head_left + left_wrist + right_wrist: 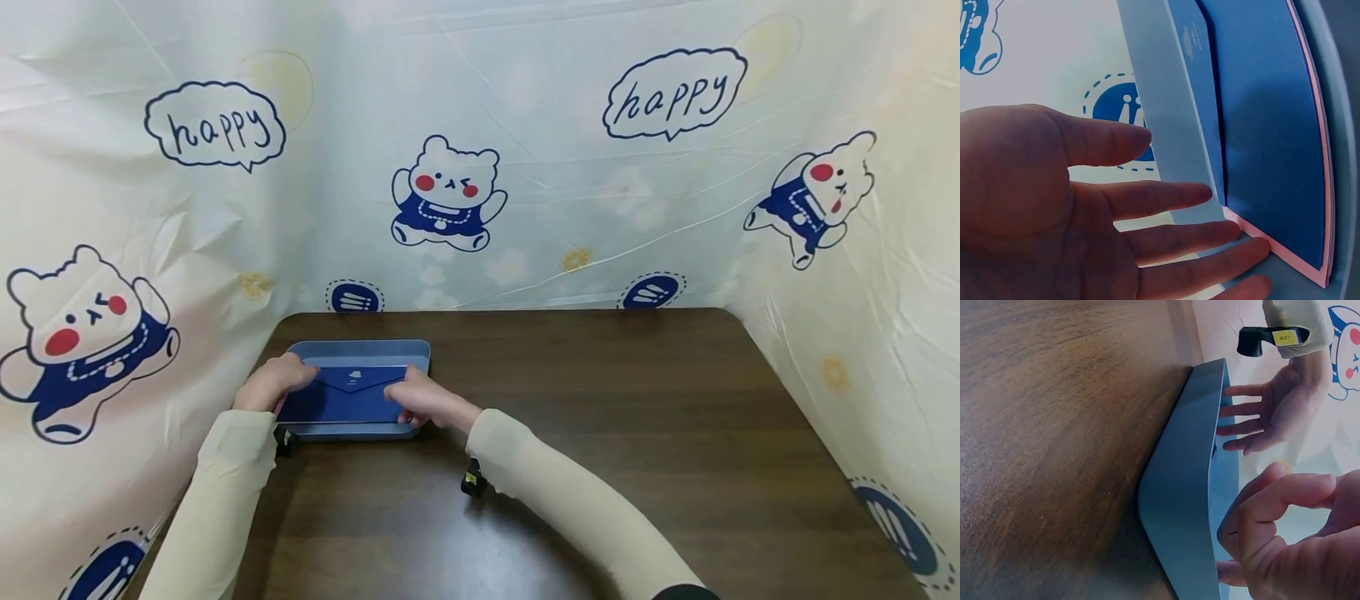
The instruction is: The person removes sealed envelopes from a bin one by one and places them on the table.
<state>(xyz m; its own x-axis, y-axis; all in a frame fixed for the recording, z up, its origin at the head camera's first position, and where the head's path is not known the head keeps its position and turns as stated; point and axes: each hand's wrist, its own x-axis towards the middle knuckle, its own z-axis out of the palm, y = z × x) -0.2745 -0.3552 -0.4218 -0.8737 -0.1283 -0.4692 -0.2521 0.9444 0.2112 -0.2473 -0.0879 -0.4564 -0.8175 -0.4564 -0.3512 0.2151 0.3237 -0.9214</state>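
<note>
A dark blue envelope point(341, 400) with a pointed flap lies in a light blue tray point(367, 431). Pink edging point(1250, 231) shows from beneath it in the left wrist view. My left hand point(273, 383) is at the tray's left end, its fingers straight and the fingertips at the pink edge. Over the envelope's right end is my right hand point(422, 396). In the right wrist view several right fingers point(1260, 512) are loosely bent above the tray wall, one reaching inside the tray, with nothing visible between them. The envelope's contact with the right fingertips is hidden there.
The tray stands near the back left corner of a brown wooden table point(600, 417). A pale printed curtain point(555, 208) hangs behind and along both sides. A black strap device point(472, 479) sits at the right wrist.
</note>
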